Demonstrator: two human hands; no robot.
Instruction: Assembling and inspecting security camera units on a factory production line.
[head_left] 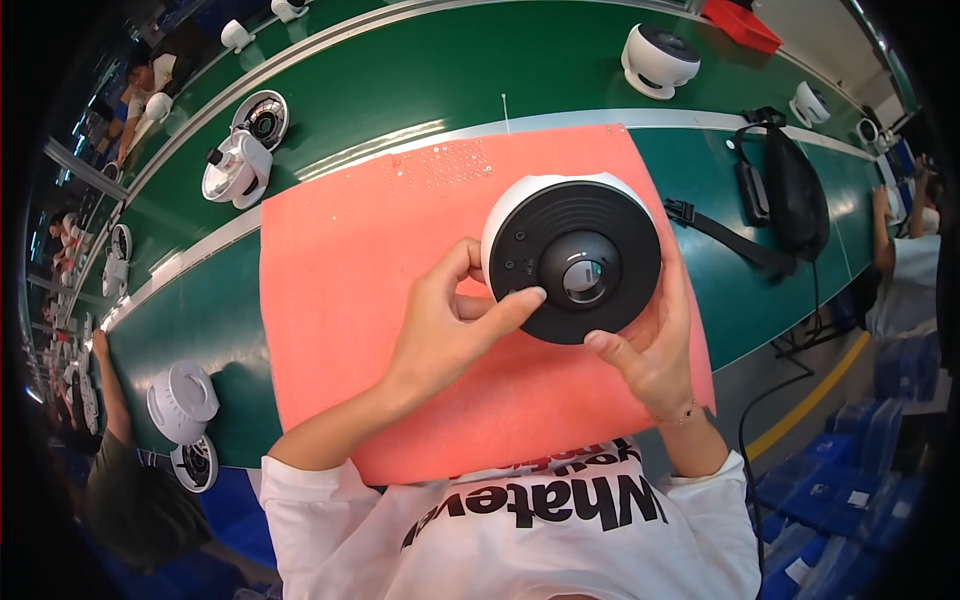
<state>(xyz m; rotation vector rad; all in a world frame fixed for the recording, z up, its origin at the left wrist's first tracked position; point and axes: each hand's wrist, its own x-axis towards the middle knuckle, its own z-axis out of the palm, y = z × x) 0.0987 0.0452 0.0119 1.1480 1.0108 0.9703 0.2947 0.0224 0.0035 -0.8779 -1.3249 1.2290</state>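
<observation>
Above the pink foam mat (340, 330) I hold a round white device (630, 225) with a flat black face and a glossy domed lens in its middle. The black face is turned up toward me. My left hand (440, 320) grips its left side, with the thumb lying on the black face beside the lens, below some small round marks. Around the right side curl the fingers of my right hand (655, 360), mostly hidden behind it, and that thumb rests at the lower rim. Many tiny screws (450, 165) lie in rows on the mat's far part.
Beyond the mat, a green belt (420, 85) carries an opened white device (238, 170) and a white one with a dark top (660, 62). At right lie a black bag (797, 190) and its strap (735, 238). White housing parts (185, 400) sit left, near a co-worker's arm (112, 385).
</observation>
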